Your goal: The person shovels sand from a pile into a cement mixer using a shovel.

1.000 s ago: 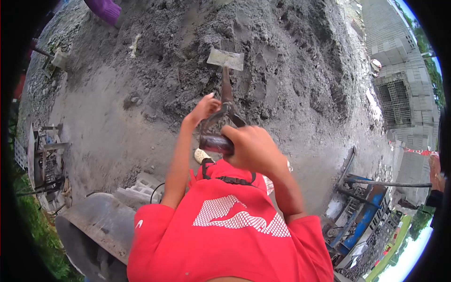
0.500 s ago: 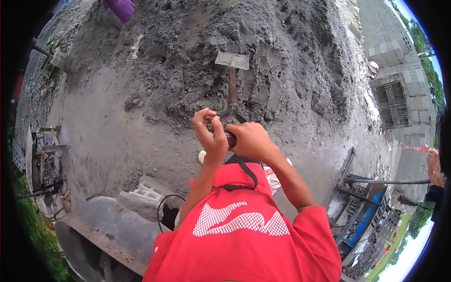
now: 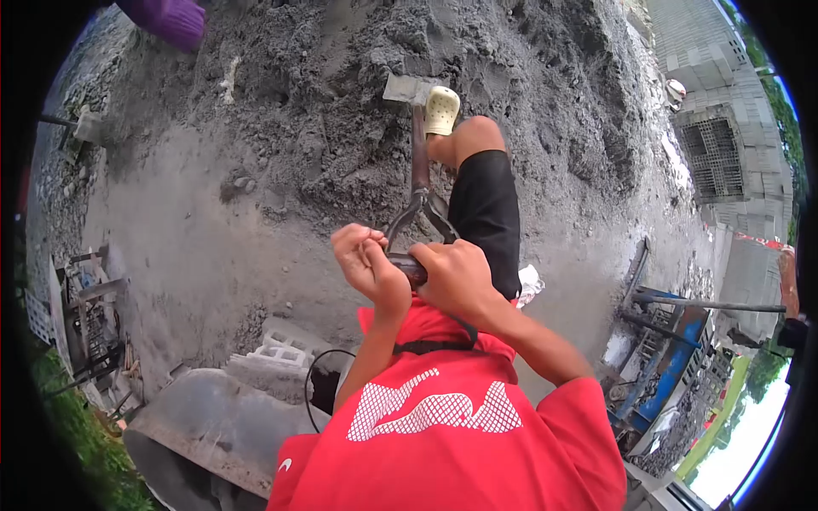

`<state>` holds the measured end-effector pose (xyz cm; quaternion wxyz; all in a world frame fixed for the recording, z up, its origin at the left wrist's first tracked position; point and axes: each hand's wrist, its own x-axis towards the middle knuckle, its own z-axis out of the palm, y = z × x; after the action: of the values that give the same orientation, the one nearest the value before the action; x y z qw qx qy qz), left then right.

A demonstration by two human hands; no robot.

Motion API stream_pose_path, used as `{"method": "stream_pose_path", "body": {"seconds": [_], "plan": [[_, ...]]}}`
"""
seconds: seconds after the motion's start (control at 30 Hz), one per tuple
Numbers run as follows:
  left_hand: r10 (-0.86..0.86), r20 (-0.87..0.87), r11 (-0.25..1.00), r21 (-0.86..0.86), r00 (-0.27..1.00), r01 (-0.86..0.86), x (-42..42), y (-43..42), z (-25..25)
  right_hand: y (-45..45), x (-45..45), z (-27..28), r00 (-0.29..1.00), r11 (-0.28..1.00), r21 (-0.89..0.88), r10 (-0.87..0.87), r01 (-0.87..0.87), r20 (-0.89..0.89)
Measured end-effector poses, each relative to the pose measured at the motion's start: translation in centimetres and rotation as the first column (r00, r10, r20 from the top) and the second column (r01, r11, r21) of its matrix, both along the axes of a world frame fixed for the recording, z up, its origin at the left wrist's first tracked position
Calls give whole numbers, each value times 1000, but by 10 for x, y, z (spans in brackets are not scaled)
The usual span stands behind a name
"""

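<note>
shirt (image 3: 443, 477): red colour, with white net-like print (image 3: 447, 410) | clog (image 3: 442, 109): pale cream | shorts (image 3: 486, 204): black | shovel shaft (image 3: 420, 157): dark brown | sand (image 3: 554, 111): grey

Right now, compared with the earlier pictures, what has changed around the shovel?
The left hand moved back to the left end of the shovel handle; whether it grips is unclear. A cream clog came forward to the right edge of the blade. The right hand still holds the handle.
</note>
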<state>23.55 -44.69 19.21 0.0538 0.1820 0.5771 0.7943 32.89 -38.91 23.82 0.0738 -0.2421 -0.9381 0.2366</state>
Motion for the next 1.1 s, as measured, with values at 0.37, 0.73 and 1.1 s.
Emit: {"method": "stream_pose_path", "body": {"seconds": [0.37, 0.73, 1.1], "plan": [[60, -281, 938, -312, 958, -151, -52, 40, -68, 26, -52, -94, 995, 994, -43, -103, 103, 6], [-18, -444, 894, -408, 896, -184, -74, 72, -54, 62, -71, -59, 990, 995, -70, -66, 75, 126], [-252, -281, 504, -855, 926, -122, -88, 40, -137, 14, -85, -155, 984, 990, -48, -125, 132, 124]]}}
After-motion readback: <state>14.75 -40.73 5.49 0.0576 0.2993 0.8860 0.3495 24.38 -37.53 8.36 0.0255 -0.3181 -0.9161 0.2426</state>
